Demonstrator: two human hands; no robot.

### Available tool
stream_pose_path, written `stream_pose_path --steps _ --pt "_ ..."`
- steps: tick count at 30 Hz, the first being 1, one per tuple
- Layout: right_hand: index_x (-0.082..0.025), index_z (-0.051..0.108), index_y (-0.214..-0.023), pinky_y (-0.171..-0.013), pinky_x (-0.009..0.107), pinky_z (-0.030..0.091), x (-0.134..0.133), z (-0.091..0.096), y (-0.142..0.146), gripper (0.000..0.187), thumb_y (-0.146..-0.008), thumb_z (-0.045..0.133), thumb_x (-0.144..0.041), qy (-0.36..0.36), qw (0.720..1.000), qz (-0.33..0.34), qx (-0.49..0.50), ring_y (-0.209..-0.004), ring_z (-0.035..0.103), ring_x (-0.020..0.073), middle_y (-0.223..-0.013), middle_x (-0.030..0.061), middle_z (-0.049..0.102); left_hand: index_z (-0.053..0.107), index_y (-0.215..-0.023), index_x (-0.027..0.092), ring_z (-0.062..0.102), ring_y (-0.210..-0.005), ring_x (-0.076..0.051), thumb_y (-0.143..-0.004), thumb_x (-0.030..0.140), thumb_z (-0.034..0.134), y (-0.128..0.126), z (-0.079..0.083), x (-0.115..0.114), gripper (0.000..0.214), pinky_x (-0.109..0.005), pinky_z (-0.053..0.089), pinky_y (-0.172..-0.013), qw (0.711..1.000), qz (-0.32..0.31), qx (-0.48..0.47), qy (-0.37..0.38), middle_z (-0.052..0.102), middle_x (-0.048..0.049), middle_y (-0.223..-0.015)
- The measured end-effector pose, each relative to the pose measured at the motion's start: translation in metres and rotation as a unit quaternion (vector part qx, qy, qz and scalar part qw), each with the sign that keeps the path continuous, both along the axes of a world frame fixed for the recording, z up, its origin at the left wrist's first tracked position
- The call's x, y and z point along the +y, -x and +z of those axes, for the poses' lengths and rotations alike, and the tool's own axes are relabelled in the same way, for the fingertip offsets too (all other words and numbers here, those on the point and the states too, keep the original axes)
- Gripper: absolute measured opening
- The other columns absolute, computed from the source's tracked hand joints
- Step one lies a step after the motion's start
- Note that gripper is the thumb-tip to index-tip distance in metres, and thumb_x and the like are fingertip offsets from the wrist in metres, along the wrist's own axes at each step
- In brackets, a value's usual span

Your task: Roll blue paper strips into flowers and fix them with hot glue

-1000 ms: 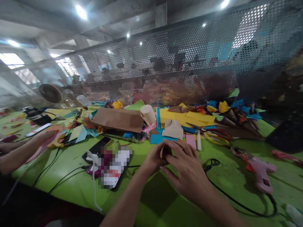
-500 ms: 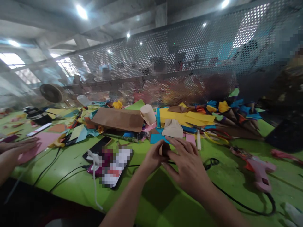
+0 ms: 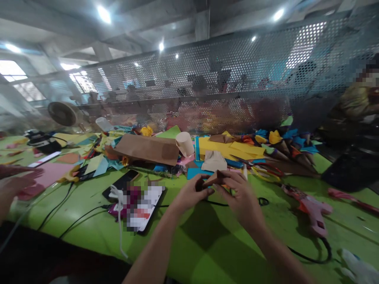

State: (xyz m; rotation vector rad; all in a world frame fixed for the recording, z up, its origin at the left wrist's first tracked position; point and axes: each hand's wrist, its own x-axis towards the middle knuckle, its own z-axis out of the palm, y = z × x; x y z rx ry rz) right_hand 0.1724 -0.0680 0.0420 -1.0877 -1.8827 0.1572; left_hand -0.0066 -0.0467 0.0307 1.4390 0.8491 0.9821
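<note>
My left hand [image 3: 189, 194] and my right hand [image 3: 241, 194] meet above the green table [image 3: 204, 244], both pinched on a small brown paper cone [image 3: 213, 179] held between them. The cone's wide dark end faces the left hand and its tip points right. My right hand is blurred by motion. Just beyond the hands lie a folded beige paper piece [image 3: 213, 161], blue paper and yellow sheets [image 3: 229, 149].
A pink glue gun [image 3: 309, 207] with a black cord lies to the right. A phone [image 3: 121, 183] and a blurred packet lie to the left. Paper cones [image 3: 290, 152], scissors [image 3: 260, 167], a brown paper bag [image 3: 148, 149] and a paper roll [image 3: 185, 142] crowd the back. Another person's hands [image 3: 14, 185] rest on pink paper far left.
My hands lifted slightly and parted, and the brown cone now shows between them. The view shifted a little to the right. The other person's hands drew back to the left.
</note>
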Motion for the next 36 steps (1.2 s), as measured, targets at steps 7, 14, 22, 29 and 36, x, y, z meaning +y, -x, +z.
stream_pose_path --steps 7,14,22,29,36 --pt "-0.027 0.075 -0.096 -0.090 0.041 0.051 0.003 -0.001 -0.002 0.017 -0.092 0.060 -0.031 0.006 0.999 0.010 0.037 -0.108 0.061 0.0254 -0.110 0.0068 0.068 0.067 -0.103 0.014 0.043 -0.064 -0.011 -0.083 0.061 0.059 0.005 -0.002 -0.003 0.051 -0.022 0.032 -0.057 0.999 -0.005 -0.012 0.039 0.054 0.0006 -0.073" --pt "-0.026 0.071 -0.093 -0.089 0.041 0.050 -0.012 0.014 0.005 0.010 -0.088 0.064 -0.020 -0.071 0.996 0.045 0.040 -0.103 0.061 0.0238 -0.107 0.0057 0.069 0.068 -0.098 0.013 0.042 -0.062 -0.009 -0.075 0.056 0.073 0.007 -0.004 -0.006 0.049 -0.022 0.032 -0.058 0.990 -0.035 -0.108 0.081 0.052 0.0008 -0.072" --pt "-0.026 0.063 -0.101 -0.088 0.040 0.050 -0.027 0.025 0.006 0.021 -0.084 0.068 -0.016 -0.102 0.991 0.062 0.065 -0.107 0.063 0.0246 -0.115 0.0074 0.068 0.070 -0.091 0.012 0.037 -0.057 -0.007 -0.073 0.058 0.074 0.015 -0.007 -0.007 0.049 -0.022 0.028 -0.056 0.984 -0.084 -0.136 0.074 0.048 0.0014 -0.065" --pt "-0.027 0.062 -0.102 -0.083 0.039 0.051 -0.030 0.029 0.004 0.023 -0.084 0.069 -0.014 -0.115 0.987 0.088 0.066 -0.100 0.064 0.0224 -0.104 0.0047 0.071 0.068 -0.080 0.012 0.034 -0.057 -0.008 -0.068 0.062 0.075 0.018 -0.007 -0.009 0.052 -0.023 0.026 -0.054 0.983 -0.076 -0.142 0.083 0.047 0.0000 -0.065" --pt "-0.026 0.062 -0.100 -0.080 0.036 0.050 -0.027 0.027 0.005 0.022 -0.084 0.069 -0.013 -0.125 0.987 0.089 0.054 -0.096 0.065 0.0210 -0.097 0.0024 0.072 0.064 -0.073 0.012 0.031 -0.053 -0.007 -0.070 0.060 0.075 0.015 0.000 -0.010 0.049 -0.023 0.023 -0.053 0.982 -0.066 -0.154 0.083 0.044 0.0023 -0.060"
